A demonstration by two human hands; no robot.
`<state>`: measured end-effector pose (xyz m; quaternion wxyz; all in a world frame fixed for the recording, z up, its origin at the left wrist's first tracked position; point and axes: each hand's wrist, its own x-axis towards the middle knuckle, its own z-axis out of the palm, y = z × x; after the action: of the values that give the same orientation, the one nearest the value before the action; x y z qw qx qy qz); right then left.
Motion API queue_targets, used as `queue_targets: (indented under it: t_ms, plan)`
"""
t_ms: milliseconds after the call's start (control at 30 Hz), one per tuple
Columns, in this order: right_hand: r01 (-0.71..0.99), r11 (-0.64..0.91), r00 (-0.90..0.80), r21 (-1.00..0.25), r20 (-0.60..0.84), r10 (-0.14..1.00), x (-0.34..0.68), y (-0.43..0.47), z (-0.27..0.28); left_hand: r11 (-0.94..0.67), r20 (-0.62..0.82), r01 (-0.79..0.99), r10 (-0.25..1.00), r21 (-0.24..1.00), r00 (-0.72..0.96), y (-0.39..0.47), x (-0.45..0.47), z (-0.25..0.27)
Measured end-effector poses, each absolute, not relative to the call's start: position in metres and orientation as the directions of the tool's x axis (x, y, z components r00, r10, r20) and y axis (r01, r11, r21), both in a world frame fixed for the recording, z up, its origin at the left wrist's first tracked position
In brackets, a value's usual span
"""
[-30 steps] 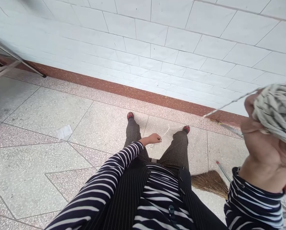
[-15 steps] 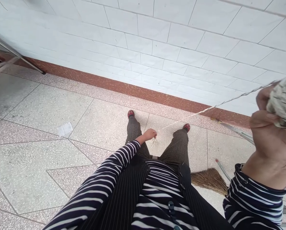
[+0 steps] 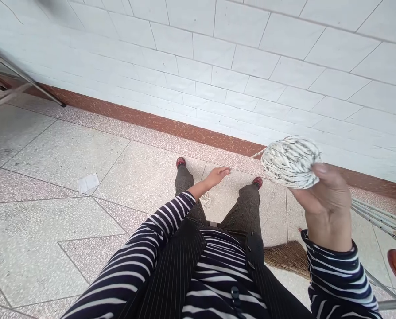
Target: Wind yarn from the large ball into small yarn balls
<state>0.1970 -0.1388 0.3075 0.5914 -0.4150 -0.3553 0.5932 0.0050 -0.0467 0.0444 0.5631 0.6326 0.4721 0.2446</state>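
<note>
Right fingers (image 3: 327,174): one ball (image 3: 288,161), apparently rope.

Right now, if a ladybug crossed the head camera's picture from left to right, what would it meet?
Metal leg → white paper → left red shoe → left hand → right red shoe → ball of dark-flecked white cord → right hand holding that ball.
</note>
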Motion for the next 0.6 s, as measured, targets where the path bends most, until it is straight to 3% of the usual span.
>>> queue_targets:
  t_ms: [100, 200, 267, 367, 600]
  plan:
    - [-0.423, -0.117, 0.026, -0.898, -0.141, 0.99, 0.196, -0.126, 0.289, 0.011, 0.005, -0.029, 0.873, 1.0, 0.488, -0.033, 0.019, 0.1]
    - [-0.423, -0.191, 0.042, -0.886, -0.229, 0.972, 0.196, -0.114, 0.275, -0.049, 0.107, -0.118, 0.821, 0.992, 0.561, -0.028, 0.03, 0.142]
    - [-0.442, -0.207, 0.073, -0.873, -0.265, 0.961, 0.196, -0.111, 0.273, -0.113, 0.135, -0.073, 0.806, 0.991, 0.576, -0.028, 0.034, 0.154]
    - [-0.479, -0.164, 0.129, -0.862, -0.253, 0.959, 0.2, -0.114, 0.278, -0.241, 0.119, 0.132, 0.798, 0.961, 0.59, -0.032, 0.031, 0.15]
    - [-0.502, 0.131, 0.344, -0.855, -0.058, 0.937, 0.227, -0.13, 0.295, -0.297, -0.019, 0.48, 0.835, 0.825, 0.549, -0.031, -0.005, 0.08]
